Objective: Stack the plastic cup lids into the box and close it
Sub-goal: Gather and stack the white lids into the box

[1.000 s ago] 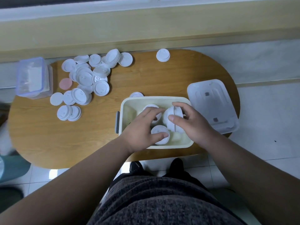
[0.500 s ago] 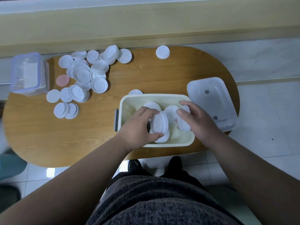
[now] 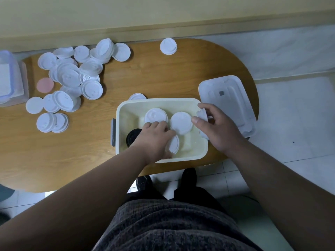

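A cream box (image 3: 126, 109) with a grey side handle stands open on the wooden table, near its front edge. Two white cup lids (image 3: 181, 122) lie flat at its back. A black lid (image 3: 132, 137) shows at its left. My left hand (image 3: 154, 140) is inside the box, gripping a stack of white lids (image 3: 175, 144) held on edge. My right hand (image 3: 217, 129) is at the box's right wall and pinches another white lid stack (image 3: 202, 115) upright. The box's translucent cover (image 3: 226, 100) lies to the right.
Several loose white lids (image 3: 72, 77) and one pink lid (image 3: 45, 85) are heaped at the table's back left. A clear lidded container (image 3: 10, 80) stands at the far left. A small lid stack (image 3: 168, 46) sits at the back. One lid (image 3: 137, 96) lies behind the box.
My right hand has carried its lids from the middle of the box to the right wall. My left hand has tipped its stack on edge and shifted it toward the near side.
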